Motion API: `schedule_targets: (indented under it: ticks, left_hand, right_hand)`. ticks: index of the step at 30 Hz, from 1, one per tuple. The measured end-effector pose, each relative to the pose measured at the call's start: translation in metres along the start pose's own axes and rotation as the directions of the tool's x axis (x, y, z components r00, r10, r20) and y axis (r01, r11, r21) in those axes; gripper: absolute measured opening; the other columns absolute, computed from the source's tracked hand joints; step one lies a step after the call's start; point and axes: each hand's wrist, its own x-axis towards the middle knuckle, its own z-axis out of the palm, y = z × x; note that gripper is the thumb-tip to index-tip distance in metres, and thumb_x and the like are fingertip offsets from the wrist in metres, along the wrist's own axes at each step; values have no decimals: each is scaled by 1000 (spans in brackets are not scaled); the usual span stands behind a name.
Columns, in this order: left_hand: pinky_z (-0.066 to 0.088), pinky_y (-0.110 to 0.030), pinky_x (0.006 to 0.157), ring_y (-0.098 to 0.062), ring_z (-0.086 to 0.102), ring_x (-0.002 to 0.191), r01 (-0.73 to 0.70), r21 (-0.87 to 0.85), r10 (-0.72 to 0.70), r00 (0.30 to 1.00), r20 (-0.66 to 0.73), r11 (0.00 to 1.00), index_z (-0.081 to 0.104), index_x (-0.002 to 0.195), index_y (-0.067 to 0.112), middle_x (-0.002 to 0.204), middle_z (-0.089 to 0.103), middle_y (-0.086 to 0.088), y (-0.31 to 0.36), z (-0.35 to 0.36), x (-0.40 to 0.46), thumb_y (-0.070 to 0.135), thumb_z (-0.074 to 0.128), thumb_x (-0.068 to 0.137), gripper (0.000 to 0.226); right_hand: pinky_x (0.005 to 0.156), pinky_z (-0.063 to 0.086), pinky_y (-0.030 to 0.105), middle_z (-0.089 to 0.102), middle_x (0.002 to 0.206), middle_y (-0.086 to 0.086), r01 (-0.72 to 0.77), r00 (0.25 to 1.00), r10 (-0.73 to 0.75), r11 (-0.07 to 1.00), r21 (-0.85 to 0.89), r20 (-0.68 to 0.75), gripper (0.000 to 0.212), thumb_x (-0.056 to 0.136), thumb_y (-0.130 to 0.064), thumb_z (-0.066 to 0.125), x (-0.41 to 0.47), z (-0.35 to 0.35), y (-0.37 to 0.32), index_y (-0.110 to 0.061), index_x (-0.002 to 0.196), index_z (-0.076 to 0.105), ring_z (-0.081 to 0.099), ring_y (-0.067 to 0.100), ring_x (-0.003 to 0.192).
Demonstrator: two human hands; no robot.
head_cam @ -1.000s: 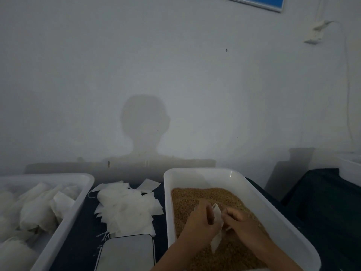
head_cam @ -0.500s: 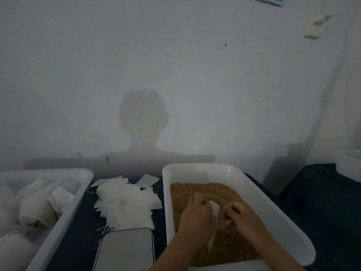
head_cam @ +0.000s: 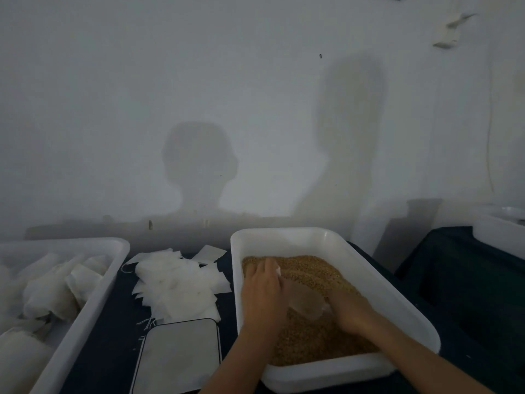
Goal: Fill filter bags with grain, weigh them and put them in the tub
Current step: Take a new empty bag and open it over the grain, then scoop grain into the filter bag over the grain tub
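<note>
A white tub (head_cam: 287, 234) in front of me holds brown grain (head_cam: 309, 270). Both my hands are down in the grain. My left hand (head_cam: 262, 294) lies over the near left part, holding one end of a thin white filter bag (head_cam: 305, 304); a white corner shows by its fingers. The bag lies slanted between my hands, half sunk in grain. My right hand (head_cam: 350, 311) grips the bag's other end with curled fingers. A second white tub (head_cam: 85, 311) at the left holds several filled bags (head_cam: 51, 291).
A loose pile of empty filter bags (head_cam: 176, 282) lies on the dark table between the tubs. A flat grey scale (head_cam: 177, 356) sits in front of the pile. Another white container (head_cam: 500, 231) stands at the far right. A pale wall rises close behind.
The bag was held upright above the grain between both hands. It now lies low in the grain, my left hand flatter and my right hand moved right. The view has tilted down.
</note>
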Motion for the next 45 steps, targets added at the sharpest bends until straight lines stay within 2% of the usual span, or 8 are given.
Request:
schedule_targets:
  ticks: [5,11,15,20,29,33,41,45]
  left_hand:
    - [51,-33,61,-25,60,73,-40,167,58,993,-105,985,66,84,6,78,66,-8,-4,0,4,-3,75,69,20]
    - [36,-30,78,-24,50,99,-1,150,9,999,-51,989,60,110,13,105,60,-5,-9,6,4,6,50,92,21]
    - [39,-29,82,-23,47,105,-4,125,10,999,-50,992,60,112,16,112,58,-4,-12,6,4,8,49,93,23]
    - [40,-26,84,-18,45,107,-16,85,19,999,-33,996,61,112,19,115,57,0,-14,7,3,12,49,94,22]
    - [34,-20,88,-14,41,112,-87,138,70,990,122,987,59,112,21,121,52,3,-22,3,18,7,49,93,25]
    - [39,-22,86,-16,42,114,-134,175,87,962,257,975,62,106,17,125,50,2,-34,4,25,7,52,92,20]
    - [32,-23,68,-12,41,85,-237,135,161,892,422,962,47,83,18,98,59,-3,-35,8,24,-1,56,85,22]
    - [30,-19,68,-20,52,98,-237,78,163,840,518,968,59,95,5,106,59,-7,-27,3,26,8,60,87,9]
  right_hand:
    - [59,33,13,50,100,-5,77,991,-86,994,-82,-106,11,92,-26,57,-5,-38,37,-24,93,46,51,10,87]
    - [62,29,19,49,89,-11,240,954,-285,916,-323,-99,16,90,-17,56,-5,-51,41,-20,105,58,47,8,84]
    - [74,42,11,64,96,-9,396,915,-403,910,-122,-39,9,91,-23,59,-3,-45,33,-19,97,65,58,4,88]
    - [79,40,10,61,100,-14,497,863,-502,864,80,63,13,88,-21,62,-3,-26,16,-25,100,65,54,-3,93]
    - [91,41,20,54,109,-9,427,867,-468,875,227,171,20,88,-19,61,-10,-34,25,-19,108,60,49,6,104]
    - [97,43,32,57,109,-7,392,881,-447,874,287,157,10,90,-18,58,-20,-57,45,-25,97,57,52,9,106]
    - [76,42,17,56,87,-10,317,939,-341,901,297,32,12,92,-14,57,-35,-96,69,-23,85,58,53,1,84]
    - [82,43,26,59,92,-6,291,955,-294,923,250,-26,4,92,-15,56,-30,-104,66,-18,91,59,55,7,88]
